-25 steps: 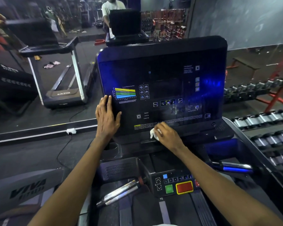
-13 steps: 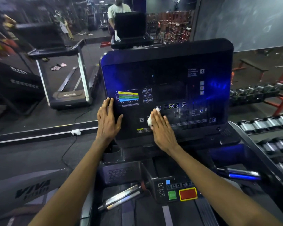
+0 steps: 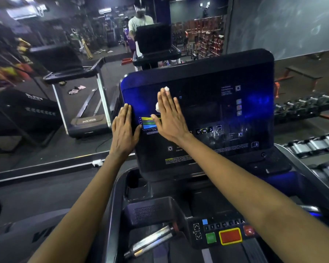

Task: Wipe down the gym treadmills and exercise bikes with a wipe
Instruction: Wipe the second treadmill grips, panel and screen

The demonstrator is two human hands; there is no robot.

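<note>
Your right hand (image 3: 169, 114) has carried the wipe (image 3: 157, 107) up the treadmill console (image 3: 207, 86). A second ago it worked along the near, lower edge of the panel; half a second ago it was at mid-height; now it is on the far, upper-left part of the screen, just above the coloured graph (image 3: 149, 123). Your left hand (image 3: 123, 128) has kept its place on the console's left edge, flat with fingers straight and together, apparently bracing the panel. The right hand is also flat, fingers straight and close together, pressing the wipe against the glass rather than pinching it.

Reading for the task: the left strip of the screen has likely been covered from bottom to top. The centre and right of the panel, and the near control strip with the red button (image 3: 230, 236), look still to be done.

The wipe is white and crumpled, and lies mostly hidden under the palm. Small tufts show beyond the fingertips and beside the index finger.
</note>
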